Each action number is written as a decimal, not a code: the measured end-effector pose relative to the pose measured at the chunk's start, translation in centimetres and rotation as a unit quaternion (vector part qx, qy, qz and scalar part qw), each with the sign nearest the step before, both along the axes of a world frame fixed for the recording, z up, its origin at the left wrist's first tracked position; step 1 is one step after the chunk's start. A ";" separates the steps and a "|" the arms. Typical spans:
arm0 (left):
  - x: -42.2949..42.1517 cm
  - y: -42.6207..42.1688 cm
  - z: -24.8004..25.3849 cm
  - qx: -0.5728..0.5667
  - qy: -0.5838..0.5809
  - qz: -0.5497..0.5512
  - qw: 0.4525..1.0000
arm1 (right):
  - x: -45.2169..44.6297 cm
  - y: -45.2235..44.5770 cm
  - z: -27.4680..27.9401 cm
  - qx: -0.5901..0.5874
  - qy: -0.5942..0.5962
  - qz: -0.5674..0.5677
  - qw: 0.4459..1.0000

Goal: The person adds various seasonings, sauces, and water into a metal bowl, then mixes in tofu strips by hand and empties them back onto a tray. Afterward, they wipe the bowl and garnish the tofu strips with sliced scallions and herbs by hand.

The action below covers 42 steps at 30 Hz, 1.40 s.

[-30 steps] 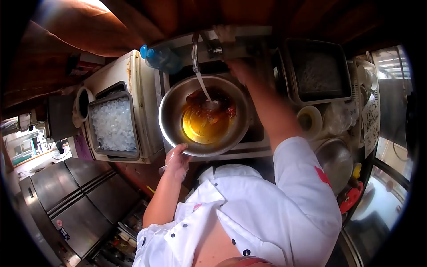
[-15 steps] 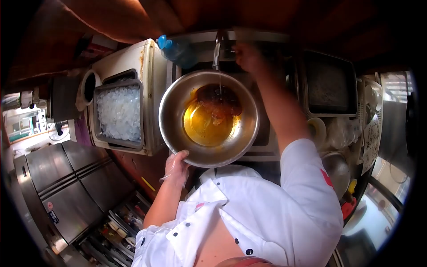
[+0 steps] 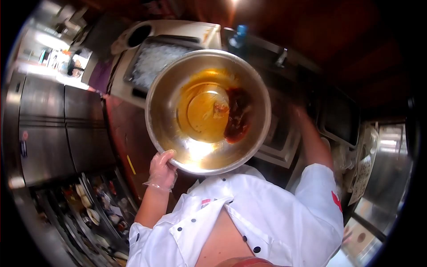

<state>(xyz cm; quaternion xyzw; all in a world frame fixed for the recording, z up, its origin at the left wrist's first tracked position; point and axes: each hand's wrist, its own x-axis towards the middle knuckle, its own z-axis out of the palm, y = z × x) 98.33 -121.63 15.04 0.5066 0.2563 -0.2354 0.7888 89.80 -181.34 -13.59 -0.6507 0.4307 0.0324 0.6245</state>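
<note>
My left hand [image 3: 163, 169], in a thin clear glove, grips the near-left rim of a large steel mixing bowl [image 3: 167, 95]. The thumb lies over the rim. Inside the bowl, a yellow-orange liquid [image 3: 200, 118] covers the base, and a dark red-brown sauce [image 3: 240, 118] pools along the right side. A small orange-brown lump [image 3: 220, 110] sits between them. Off to the right, my right hand [image 3: 299, 110] reaches over the dark sink area, away from the bowl. Motion and shadow blur its fingers, so its grip cannot be made out.
Behind the bowl are a faucet [image 3: 281, 58] and a bottle with a blue cap [image 3: 240, 35]. A metal tray [image 3: 129, 73] of translucent white pieces stands at the back left. To the right lies a dark tray [image 3: 340, 115]. Steel cabinet doors [image 3: 44, 147] and cluttered racks [image 3: 89, 213] line the left.
The bowl has come away from under the running faucet, raised toward me and tilted. My right hand has moved from beside the faucet down and to the right. The view has turned.
</note>
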 end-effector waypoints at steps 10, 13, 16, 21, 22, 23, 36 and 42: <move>-15.2 26.3 -3.9 -0.083 -0.036 0.283 0.955 | 4.2 29.9 12.2 -0.276 0.091 0.331 0.898; -21.6 32.9 -5.5 -0.027 -0.015 0.367 0.930 | 8.2 37.8 8.1 -0.267 0.084 0.454 0.846; -27.9 38.8 -7.2 0.045 0.025 0.448 0.892 | 10.4 45.8 3.5 -0.343 -0.012 0.624 0.702; -37.1 45.7 -8.9 0.072 0.066 0.585 0.805 | 16.2 61.3 -1.1 -0.414 -0.107 0.871 0.242; -38.7 47.0 -8.7 0.091 0.112 0.618 0.773 | 17.4 64.3 -1.7 -0.410 -0.119 0.876 0.224; -40.1 48.0 -7.6 0.047 0.056 0.636 0.768 | 18.8 67.6 -2.4 -0.422 -0.180 0.884 0.089; -46.1 67.5 -9.2 0.019 0.094 0.871 0.482 | 17.4 127.3 0.7 -0.410 -0.273 0.737 -0.463; -48.9 74.6 -9.4 0.015 0.093 0.922 0.376 | 12.4 145.4 -0.8 -0.332 -0.425 0.763 -0.356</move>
